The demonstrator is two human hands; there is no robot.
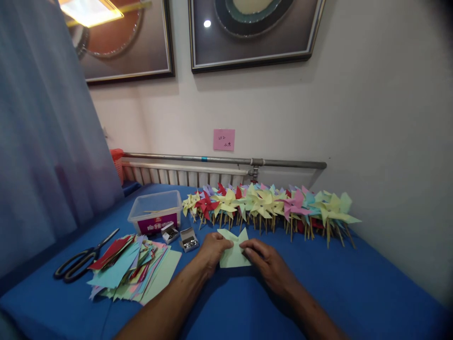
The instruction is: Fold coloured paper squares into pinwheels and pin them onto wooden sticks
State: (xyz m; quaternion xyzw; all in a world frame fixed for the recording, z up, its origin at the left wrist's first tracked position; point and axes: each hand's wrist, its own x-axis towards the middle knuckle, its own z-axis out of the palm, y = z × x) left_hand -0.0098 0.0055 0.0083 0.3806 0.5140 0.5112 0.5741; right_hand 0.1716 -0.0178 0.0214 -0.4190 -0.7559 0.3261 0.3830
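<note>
Between my two hands is a pale green paper square (234, 257), its upper part showing pointed, cut corners. My left hand (213, 251) pinches the paper's left side, thumb on top. On the other side, my right hand (264, 259) has its thumb and index finger closed at the paper's right edge. Two small open boxes of metal pins, a nearer one (189, 240) and a farther one (170, 233), stand just left of my left hand. Many finished paper pinwheels (262, 205) on wooden sticks are massed behind the paper.
A stack of coloured paper pieces (122, 267) lies at the left, beside black-handled scissors (83, 259). Behind them stands a clear plastic tub (155, 208) with thin sticks. Blue cloth (339, 293) covers the table. A metal pipe (226, 159) runs along the wall.
</note>
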